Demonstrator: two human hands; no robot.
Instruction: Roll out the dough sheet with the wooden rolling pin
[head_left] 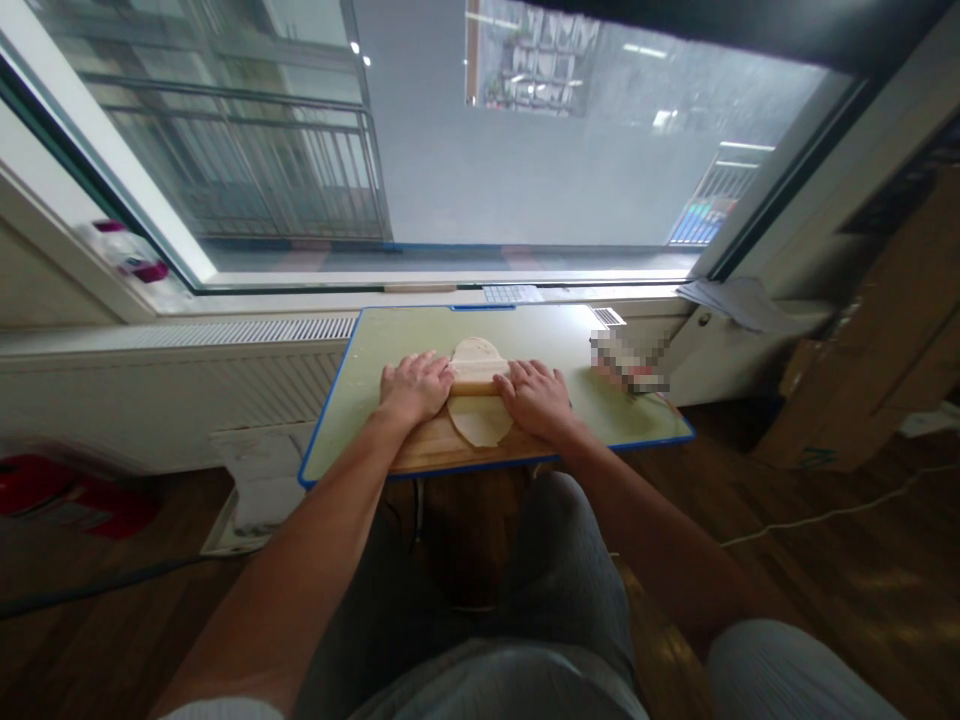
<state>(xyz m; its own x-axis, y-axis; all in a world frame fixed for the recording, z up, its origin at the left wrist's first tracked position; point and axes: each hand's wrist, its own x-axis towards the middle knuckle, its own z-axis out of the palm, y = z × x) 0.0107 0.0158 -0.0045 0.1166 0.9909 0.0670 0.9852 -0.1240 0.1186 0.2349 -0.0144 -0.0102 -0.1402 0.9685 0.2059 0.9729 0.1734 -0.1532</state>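
A flattened oval of pale dough (480, 422) lies on a wooden board (424, 450) near the front edge of the small table. Across the dough rests a wooden rolling pin (474, 388), with dough showing on its far and near sides. My left hand (416, 385) is over the pin's left end, fingers pointing forward. Over the right end lies my right hand (536, 395), its thumb along the pin. Both hands press on the pin, and their palms hide its ends.
The light green table (409, 325) has a blue rim. A blurred-out item (630, 365) sits at its right side. Behind stand a radiator (277, 330) and a window. A bottle (131, 255) is on the sill; a red object (75, 495) lies on the floor at left.
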